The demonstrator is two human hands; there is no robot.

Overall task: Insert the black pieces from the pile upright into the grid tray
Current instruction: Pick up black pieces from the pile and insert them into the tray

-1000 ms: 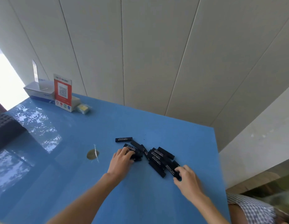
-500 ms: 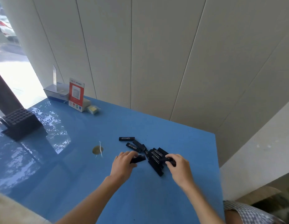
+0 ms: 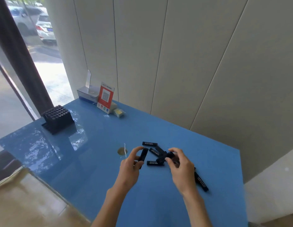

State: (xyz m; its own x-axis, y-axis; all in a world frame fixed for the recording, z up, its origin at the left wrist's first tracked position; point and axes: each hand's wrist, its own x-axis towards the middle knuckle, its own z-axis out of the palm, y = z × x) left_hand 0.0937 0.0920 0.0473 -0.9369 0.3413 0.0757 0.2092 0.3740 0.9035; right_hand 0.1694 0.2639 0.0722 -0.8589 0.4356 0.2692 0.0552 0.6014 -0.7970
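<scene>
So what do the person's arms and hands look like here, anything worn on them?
Both forearms are bare up to the bottom edge of the head view: no sleeves, gloves, watch or bands show. The left hand and right hand are bare too, and no rings can be made out on the fingers in view. No markings or cables are visible on either arm.

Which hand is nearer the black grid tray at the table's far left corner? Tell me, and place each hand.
Left. The left hand, gripping one black piece, sits on the grid tray's side of the pile; the right hand holds another piece further right.
</scene>
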